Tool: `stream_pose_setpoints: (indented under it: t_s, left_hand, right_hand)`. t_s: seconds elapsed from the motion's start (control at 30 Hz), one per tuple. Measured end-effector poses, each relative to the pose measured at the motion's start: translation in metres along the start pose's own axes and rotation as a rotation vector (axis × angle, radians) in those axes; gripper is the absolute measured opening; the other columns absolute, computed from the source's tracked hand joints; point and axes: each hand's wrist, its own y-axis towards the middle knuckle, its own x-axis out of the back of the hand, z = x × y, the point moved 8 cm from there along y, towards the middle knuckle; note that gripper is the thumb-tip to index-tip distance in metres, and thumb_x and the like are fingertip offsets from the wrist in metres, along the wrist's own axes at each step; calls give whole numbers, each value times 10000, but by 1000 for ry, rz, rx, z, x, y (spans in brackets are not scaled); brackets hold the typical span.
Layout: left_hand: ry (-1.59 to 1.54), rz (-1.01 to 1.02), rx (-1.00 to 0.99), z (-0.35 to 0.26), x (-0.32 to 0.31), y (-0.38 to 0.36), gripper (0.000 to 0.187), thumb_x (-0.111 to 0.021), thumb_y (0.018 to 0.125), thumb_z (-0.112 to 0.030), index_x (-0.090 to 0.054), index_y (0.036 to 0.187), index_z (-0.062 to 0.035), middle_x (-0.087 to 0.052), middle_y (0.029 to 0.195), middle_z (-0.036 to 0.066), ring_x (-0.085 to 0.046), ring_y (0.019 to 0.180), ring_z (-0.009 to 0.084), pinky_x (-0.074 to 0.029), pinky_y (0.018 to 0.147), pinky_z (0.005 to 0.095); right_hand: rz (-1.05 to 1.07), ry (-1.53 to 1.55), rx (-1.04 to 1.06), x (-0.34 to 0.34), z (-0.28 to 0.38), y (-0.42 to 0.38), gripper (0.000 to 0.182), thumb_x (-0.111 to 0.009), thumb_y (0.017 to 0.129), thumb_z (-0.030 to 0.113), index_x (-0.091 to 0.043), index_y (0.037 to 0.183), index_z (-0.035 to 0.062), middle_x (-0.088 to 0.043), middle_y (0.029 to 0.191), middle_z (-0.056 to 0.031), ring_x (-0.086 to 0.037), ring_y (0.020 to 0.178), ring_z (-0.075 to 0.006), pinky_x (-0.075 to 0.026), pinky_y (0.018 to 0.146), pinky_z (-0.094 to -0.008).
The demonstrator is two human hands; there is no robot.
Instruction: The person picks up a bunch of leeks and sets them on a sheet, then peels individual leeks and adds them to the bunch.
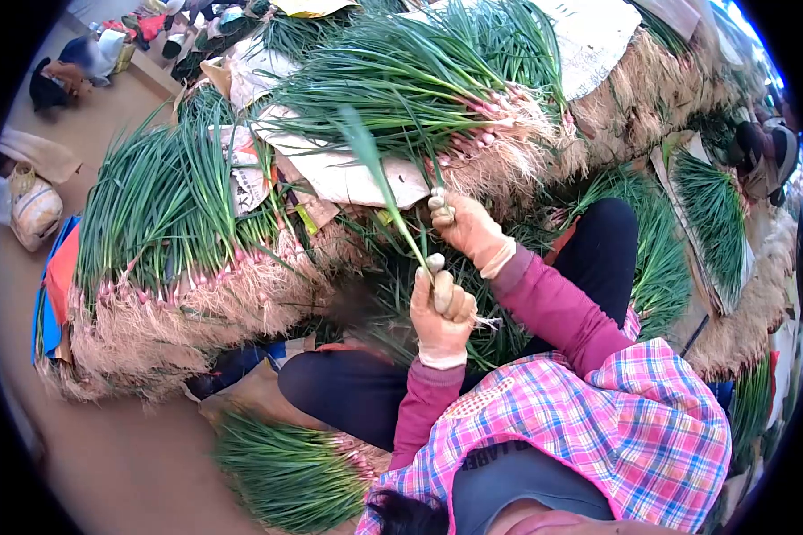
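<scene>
Gripping one green onion (402,226) in the left hand (442,323), leaves slanting out toward the big bunch (393,76), roots poking out past the palm. Closing the right hand (469,235) beside the leafy side, can't tell on what.

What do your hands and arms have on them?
My left hand and right hand wear pale, peachy-orange gloves with lighter, greyish-cream fingers. Past the gloves come long, plain sleeves in pinky-purple, like berry juice! The left sleeve ends in a snug cuff.
</scene>
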Motion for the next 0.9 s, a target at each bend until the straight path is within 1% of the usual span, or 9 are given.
stream_pose_setpoints:
  t_s: [0.1, 0.13, 0.2, 0.27, 0.4, 0.5, 0.57, 0.73, 0.9]
  left_hand:
    - [190, -40, -123, -13, -12, -2, 350, -425, 1033, -313, -523, 1218, -33, -342, 603, -30, -223, 421, 60, -236, 403, 239]
    - [258, -101, -173, -26, -8, -2, 346, -437, 1030, -309, -523, 1220, -33, -350, 613, -30, -238, 433, 56, -238, 402, 233]
    - [464, -302, -294, -51, 12, -5, 314, -486, 1015, -266, -537, 1217, -30, -388, 646, -22, -281, 471, 48, -235, 393, 215]
    - [525, -386, -385, -59, 23, -9, 298, -502, 1009, -246, -546, 1206, -28, -464, 676, -16, -329, 479, 48, -262, 389, 198]
    - [768, -410, -424, -51, 36, -6, 281, -510, 1004, -245, -539, 1229, -78, -665, 934, 45, -584, 661, 67, -334, 421, 163]
    - [975, -565, -392, -37, 32, 1, 288, -511, 1005, -276, -492, 1222, -88, -665, 1068, 74, -636, 886, 84, -329, 460, 149]
    - [865, -496, -334, -26, 39, 6, 215, -532, 995, -208, -502, 1172, -90, -642, 951, 38, -590, 735, 56, -338, 463, 152]
    - [723, -429, -324, -25, 43, -3, 130, -521, 982, -88, -511, 1111, -78, -557, 784, 17, -443, 538, 56, -353, 465, 164]
    - [507, -306, -196, -18, 39, -4, 227, -491, 1003, -161, -552, 1188, -47, -533, 790, 10, -434, 580, 79, -337, 424, 178]
  right_hand:
    - [100, -1314, 100, -24, -2, -26, 172, -580, 963, 251, -600, 921, 85, -631, 775, -49, -571, 598, -99, -468, 507, -236]
    - [380, -1953, 797, -49, 3, -38, 175, -643, 896, 232, -577, 859, 74, -602, 722, -44, -616, 651, -151, -493, 571, -289]
    - [-360, -2923, 1464, -111, 34, -61, 130, -619, 837, 151, -549, 911, 71, -579, 728, -77, -627, 694, -181, -507, 630, -314]
    - [-606, -2966, 1712, -130, 94, -36, 171, -576, 786, 83, -526, 949, 66, -578, 746, -86, -639, 701, -203, -520, 623, -333]
    - [-44, -2614, 1386, -138, 96, -37, 112, -593, 806, 55, -547, 909, 55, -608, 736, -96, -647, 701, -228, -525, 579, -322]
    - [27, -1694, 543, -92, 61, -45, 106, -680, 868, 127, -584, 858, 82, -579, 639, -22, -561, 574, -118, -473, 535, -277]
    - [-46, -1137, 85, -40, 11, -42, 121, -676, 899, 140, -585, 837, 88, -565, 640, 41, -520, 537, -60, -436, 504, -209]
    - [-213, -468, 179, 14, 5, -23, 91, -612, 938, 149, -570, 928, 69, -562, 688, 3, -501, 506, -73, -421, 454, -208]
    - [111, -1665, 389, 31, -1, -27, 427, -639, 925, 295, -540, 1273, 69, -622, 838, -29, -551, 626, -64, -454, 551, -224]
